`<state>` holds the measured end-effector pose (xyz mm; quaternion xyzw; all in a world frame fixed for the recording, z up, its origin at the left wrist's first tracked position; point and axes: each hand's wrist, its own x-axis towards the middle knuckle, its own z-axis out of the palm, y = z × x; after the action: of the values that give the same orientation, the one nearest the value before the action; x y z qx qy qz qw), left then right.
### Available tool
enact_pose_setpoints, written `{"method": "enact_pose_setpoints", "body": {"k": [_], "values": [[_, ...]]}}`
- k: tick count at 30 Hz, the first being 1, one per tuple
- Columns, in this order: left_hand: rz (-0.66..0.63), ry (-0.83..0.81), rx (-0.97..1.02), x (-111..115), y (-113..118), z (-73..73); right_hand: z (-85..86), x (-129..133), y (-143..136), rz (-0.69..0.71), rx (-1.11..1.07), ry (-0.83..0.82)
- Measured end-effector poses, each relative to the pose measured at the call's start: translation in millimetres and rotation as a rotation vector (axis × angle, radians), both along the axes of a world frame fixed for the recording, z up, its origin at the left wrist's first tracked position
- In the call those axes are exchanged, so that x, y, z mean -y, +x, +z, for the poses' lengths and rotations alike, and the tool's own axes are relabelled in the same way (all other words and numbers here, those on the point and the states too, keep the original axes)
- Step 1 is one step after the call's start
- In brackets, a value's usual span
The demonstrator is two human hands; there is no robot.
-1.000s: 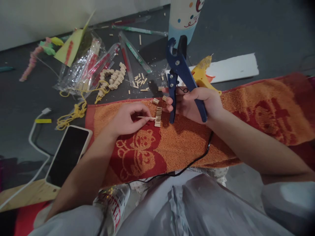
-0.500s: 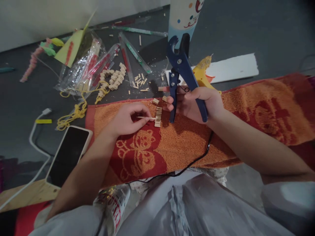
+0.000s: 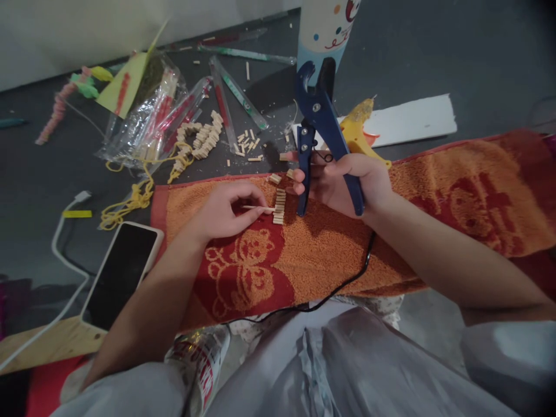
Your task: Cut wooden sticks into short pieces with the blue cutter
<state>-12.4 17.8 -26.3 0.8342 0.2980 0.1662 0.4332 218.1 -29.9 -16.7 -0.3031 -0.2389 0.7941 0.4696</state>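
Between thumb and fingers, my left hand (image 3: 234, 209) pinches a thin wooden stick (image 3: 255, 208). Its right end meets a row of short cut stick pieces (image 3: 280, 207) lying on the orange and red towel (image 3: 324, 249). My right hand (image 3: 367, 179) is wrapped around the handles of a blue hand cutter (image 3: 321, 107), whose jaws point away from me and stand apart. A few small stick bundles (image 3: 275, 179) lie by the towel's far edge, near my right fingertips. Part of the right palm and fingers is hidden behind the handles.
Beyond the towel lie loose stick pieces (image 3: 247, 142), plastic tubes (image 3: 238, 92), a plastic bag (image 3: 160, 110) and a stick-piece chain (image 3: 204, 136). A tall cup (image 3: 324, 35) stands behind the cutter, near a yellow glue gun (image 3: 358, 124) and a white strip (image 3: 417, 119). A phone (image 3: 121, 272) lies left.
My right hand and the cutter have shifted very slightly to the left. The left hand and the stick stay where they were.
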Motion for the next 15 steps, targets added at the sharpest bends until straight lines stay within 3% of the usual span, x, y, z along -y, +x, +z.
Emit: {"method": "enact_pose_setpoints", "body": {"k": [6,15], "values": [[0.008,-0.014,0.003,0.3,0.0,0.7,-1.1,1.4,1.2,0.011,0.015,0.016],[0.132,0.015,-0.004,1.3,1.9,-2.3,4.5,1.5,0.3,-0.006,0.084,-0.005]]}}
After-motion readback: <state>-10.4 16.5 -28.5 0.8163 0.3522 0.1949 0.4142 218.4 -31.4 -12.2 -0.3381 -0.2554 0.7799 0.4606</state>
